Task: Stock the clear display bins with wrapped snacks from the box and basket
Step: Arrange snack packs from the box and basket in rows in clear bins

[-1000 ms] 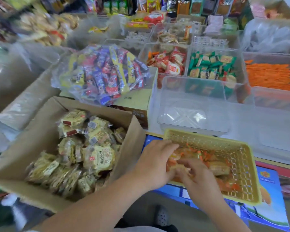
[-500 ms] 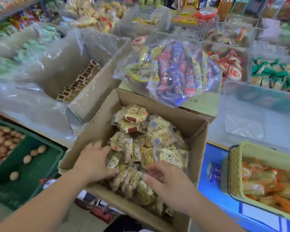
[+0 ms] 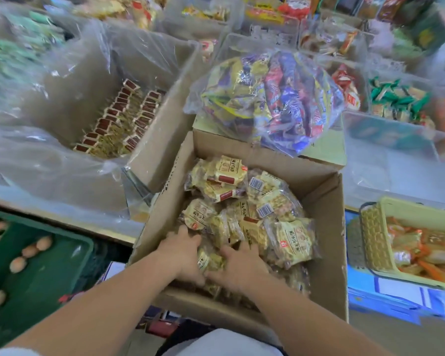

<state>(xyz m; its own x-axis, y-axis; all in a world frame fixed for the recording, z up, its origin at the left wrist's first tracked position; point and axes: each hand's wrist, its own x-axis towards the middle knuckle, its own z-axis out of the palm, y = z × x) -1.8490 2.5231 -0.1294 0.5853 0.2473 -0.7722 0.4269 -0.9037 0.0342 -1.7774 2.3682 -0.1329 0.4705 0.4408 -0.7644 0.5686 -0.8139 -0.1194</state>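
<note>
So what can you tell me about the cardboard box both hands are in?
The cardboard box is plain brown and open on top. It holds a loose heap of yellow wrapped snacks. The left hand and right hand dig into the heap near its front wall. Another carton stands behind it.

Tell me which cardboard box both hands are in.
The near, unlined box of yellow packets; the plastic-lined box to its left holds red-labelled packets only.

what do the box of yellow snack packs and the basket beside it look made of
Box: cardboard, matte brown, with creased flaps and raw cut edges. Basket: likely moulded plastic, pale yellow with a slight sheen; its wall is a regular lattice of small holes.
</note>
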